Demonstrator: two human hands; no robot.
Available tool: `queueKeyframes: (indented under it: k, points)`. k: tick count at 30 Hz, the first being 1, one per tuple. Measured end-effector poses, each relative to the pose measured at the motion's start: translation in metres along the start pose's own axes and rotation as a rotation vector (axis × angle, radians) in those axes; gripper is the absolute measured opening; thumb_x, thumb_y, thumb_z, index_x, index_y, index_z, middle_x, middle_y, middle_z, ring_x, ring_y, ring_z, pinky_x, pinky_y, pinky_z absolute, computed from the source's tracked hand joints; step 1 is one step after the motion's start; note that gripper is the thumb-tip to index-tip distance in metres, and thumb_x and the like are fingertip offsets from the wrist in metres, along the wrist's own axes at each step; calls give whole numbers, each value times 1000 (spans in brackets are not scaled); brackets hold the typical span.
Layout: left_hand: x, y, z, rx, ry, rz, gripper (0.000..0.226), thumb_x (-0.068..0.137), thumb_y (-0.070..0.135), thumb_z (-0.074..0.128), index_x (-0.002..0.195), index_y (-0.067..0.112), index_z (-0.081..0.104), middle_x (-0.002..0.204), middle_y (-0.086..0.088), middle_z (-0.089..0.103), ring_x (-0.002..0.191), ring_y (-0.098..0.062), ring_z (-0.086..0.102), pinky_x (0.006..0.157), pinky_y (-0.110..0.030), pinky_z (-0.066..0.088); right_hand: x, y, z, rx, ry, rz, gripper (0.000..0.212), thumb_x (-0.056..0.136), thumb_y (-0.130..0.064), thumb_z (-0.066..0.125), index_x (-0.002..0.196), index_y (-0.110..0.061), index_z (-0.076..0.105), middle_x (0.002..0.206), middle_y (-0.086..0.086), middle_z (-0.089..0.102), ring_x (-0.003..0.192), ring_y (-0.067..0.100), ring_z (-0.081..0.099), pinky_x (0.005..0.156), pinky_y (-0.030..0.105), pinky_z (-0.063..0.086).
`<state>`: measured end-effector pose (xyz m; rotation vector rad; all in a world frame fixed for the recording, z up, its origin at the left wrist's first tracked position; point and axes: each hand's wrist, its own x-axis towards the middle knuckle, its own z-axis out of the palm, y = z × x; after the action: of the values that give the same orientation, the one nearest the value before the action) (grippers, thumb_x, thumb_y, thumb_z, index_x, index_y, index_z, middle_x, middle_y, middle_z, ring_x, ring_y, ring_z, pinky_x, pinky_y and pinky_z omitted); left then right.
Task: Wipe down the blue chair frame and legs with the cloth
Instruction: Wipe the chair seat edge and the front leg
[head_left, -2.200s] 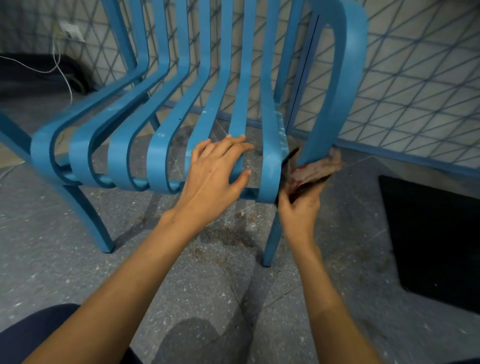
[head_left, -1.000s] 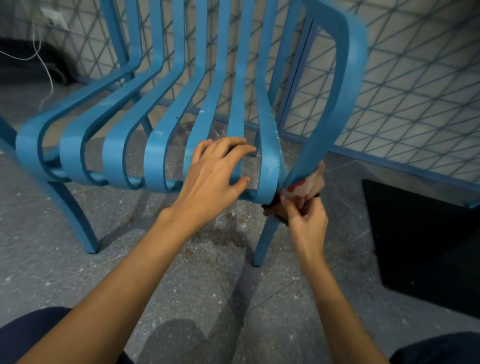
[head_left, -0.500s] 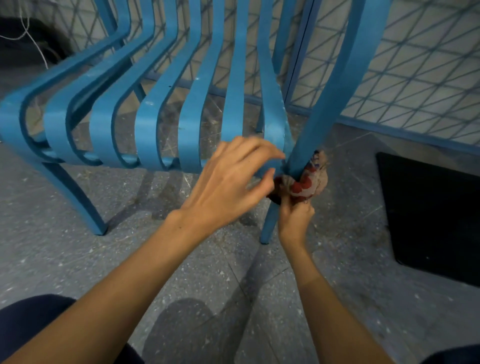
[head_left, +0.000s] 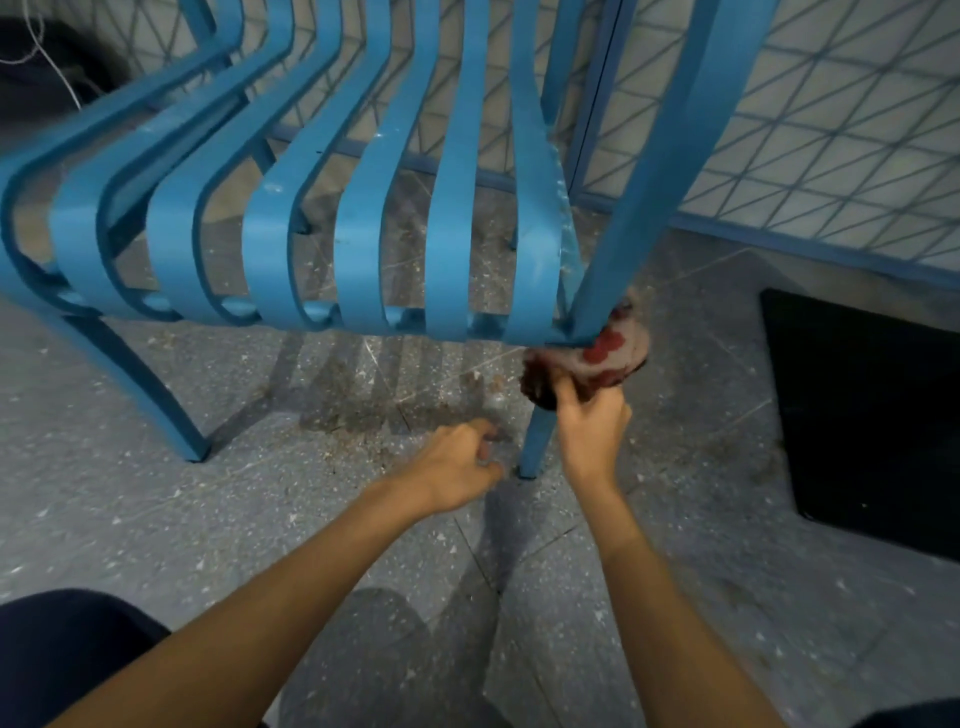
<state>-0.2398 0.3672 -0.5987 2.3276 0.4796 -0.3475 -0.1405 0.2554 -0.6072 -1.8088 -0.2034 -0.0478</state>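
Note:
A blue slatted chair (head_left: 358, 244) fills the upper half of the head view, its curved seat slats running down to a front rail. My right hand (head_left: 589, 423) grips a bunched cloth (head_left: 605, 358), pale with red blotches, pressed against the top of the front right leg (head_left: 535, 447) where it meets the armrest post. My left hand (head_left: 460, 470) hovers low beside that leg, just left of it, fingers loosely curled and holding nothing. The front left leg (head_left: 150, 395) stands on the floor at the left.
The floor is grey speckled stone with a brownish dirt patch (head_left: 374, 410) under the seat. A black mat (head_left: 872, 415) lies at the right. A tiled wall with a blue skirting (head_left: 810, 244) runs behind the chair. White cables (head_left: 47, 57) hang at the far left.
My left hand has left the seat slats and dropped down beside the front right leg. My right hand with the cloth has slid down the armrest post to the top of the leg.

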Motion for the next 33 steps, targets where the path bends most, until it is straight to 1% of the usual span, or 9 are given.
queueKeyframes:
  k: [7,13,17,20,23,25,28,30,33]
  points:
    - [6,7,8,44,-74,18,52,90,28,59,137,18,42,129,-6,57,110,-21,59,85,-25,42,4,17,-7,-157,-255,98,13,77,-10,77,83,-21,73,78,-16,66,74,-2,61,70,7,48]
    - [16,6,6,-24,-25,-5,53,89,26,59,137,14,40,130,-8,54,111,-24,56,86,-31,45,11,-20,-3,-5,-16,5,17,74,-14,77,85,-17,64,74,-18,63,65,-16,58,60,10,48]
    - [25,5,4,-108,63,-16,73,88,25,60,148,14,20,142,-13,44,120,-28,51,92,-34,46,7,-4,13,-81,52,-1,21,79,-10,72,95,4,67,86,7,68,76,4,62,70,26,52]
    - [31,4,4,-190,90,-33,77,87,22,60,150,20,16,140,-12,46,104,-28,60,74,-28,47,6,6,20,-161,36,-27,24,81,-8,70,98,10,66,90,16,68,81,16,60,71,19,45]
    - [31,6,4,-184,74,-49,67,88,23,61,146,17,29,136,-9,51,118,-25,54,88,-28,45,-2,18,20,-229,-47,35,18,84,-3,67,94,11,67,90,20,70,80,20,62,66,13,38]
    - [30,6,4,-200,46,-97,47,90,25,59,134,15,46,124,-7,59,109,-21,58,88,-28,48,-4,26,17,-274,-132,162,17,85,-3,64,97,9,67,95,19,70,84,21,63,67,11,37]
    - [21,7,12,-509,-29,-320,41,95,45,46,121,13,54,116,-11,64,101,-24,63,91,-40,52,-11,26,7,-321,-147,319,22,86,-4,63,105,7,65,103,18,67,89,19,60,71,12,38]
    - [15,10,18,-875,-236,-530,68,90,67,33,124,10,50,120,-15,62,105,-30,61,91,-43,51,-21,19,-1,-289,-71,324,22,85,-5,64,104,6,65,101,17,68,91,23,63,72,15,42]
    - [12,18,29,-1298,-469,-609,98,79,83,20,121,1,54,124,-23,60,116,-38,56,87,-47,48,-46,0,-9,-182,-119,336,19,83,-19,70,96,-6,68,88,2,70,83,16,66,64,13,48]
